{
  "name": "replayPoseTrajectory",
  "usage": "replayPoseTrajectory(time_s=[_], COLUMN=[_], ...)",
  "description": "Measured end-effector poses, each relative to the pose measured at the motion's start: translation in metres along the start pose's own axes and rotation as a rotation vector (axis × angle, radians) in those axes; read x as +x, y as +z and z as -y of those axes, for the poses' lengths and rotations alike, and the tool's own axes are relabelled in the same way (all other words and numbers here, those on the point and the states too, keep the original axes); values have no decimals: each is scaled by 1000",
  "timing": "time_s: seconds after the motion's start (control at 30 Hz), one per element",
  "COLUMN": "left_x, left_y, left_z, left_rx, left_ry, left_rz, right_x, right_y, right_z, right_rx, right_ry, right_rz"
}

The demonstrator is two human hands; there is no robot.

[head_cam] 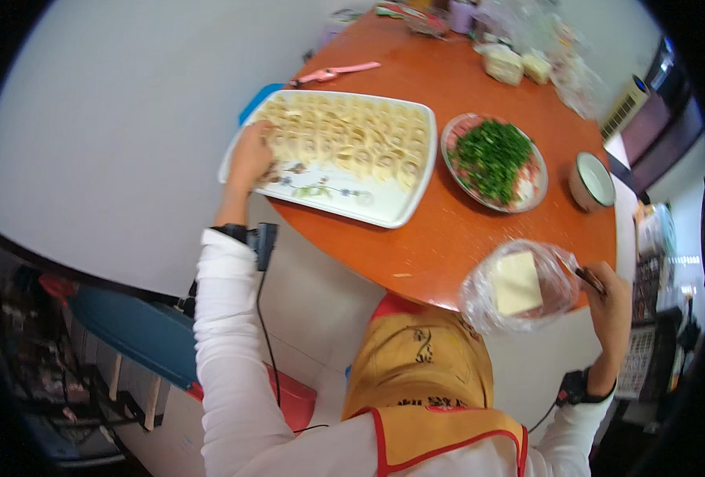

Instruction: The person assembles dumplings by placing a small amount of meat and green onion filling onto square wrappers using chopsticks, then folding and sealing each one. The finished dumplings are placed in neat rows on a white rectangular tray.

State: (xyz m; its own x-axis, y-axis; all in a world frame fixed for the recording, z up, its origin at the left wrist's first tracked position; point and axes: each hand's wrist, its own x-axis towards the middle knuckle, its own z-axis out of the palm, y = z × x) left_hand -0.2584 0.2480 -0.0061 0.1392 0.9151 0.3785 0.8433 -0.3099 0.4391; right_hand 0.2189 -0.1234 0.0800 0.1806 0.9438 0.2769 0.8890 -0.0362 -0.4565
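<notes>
My left hand [252, 152] reaches over the left side of a white tray [382, 208] with a flower print. Its fingers are at the left end of the nearest row of wontons [340, 134]; whether they grip one is hidden. Rows of these folded wontons cover the far part of the tray. In my right hand [612, 301] are dark chopsticks [589, 280], pointing left toward a clear plastic bag [477, 292]. On that bag rests a square stack of pale dough wrappers [516, 283], at the table's near edge. A bowl of minced meat [462, 128] topped with chopped green onion [490, 158] stands right of the tray.
An enamel cup [592, 183] stands near the right edge of the orange wooden table [340, 238]. Beyond the tray lies a pink watch [328, 74]. Wrapped pale blocks [503, 64] and plastic bags [522, 24] sit at the back. A cable hangs from my left wrist.
</notes>
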Motion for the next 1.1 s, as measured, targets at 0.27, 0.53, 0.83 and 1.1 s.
replayPoseTrajectory(time_s=[0.27,0.53,0.83,1.1], left_x=[-72,-139,-172,-187], left_y=[-35,-16,-3,1], left_z=[-112,-196,-233,-254], left_rx=[-532,-851,-1011,-1091], left_ry=[31,66,63,88], left_rz=[-202,-34,138,197], right_x=[15,25,39,35], right_y=[37,50,57,52], right_z=[5,-1,-24,-16], right_rx=[51,117,335,278], right_ry=[-376,-471,-362,-444], right_rz=[421,587,760,714])
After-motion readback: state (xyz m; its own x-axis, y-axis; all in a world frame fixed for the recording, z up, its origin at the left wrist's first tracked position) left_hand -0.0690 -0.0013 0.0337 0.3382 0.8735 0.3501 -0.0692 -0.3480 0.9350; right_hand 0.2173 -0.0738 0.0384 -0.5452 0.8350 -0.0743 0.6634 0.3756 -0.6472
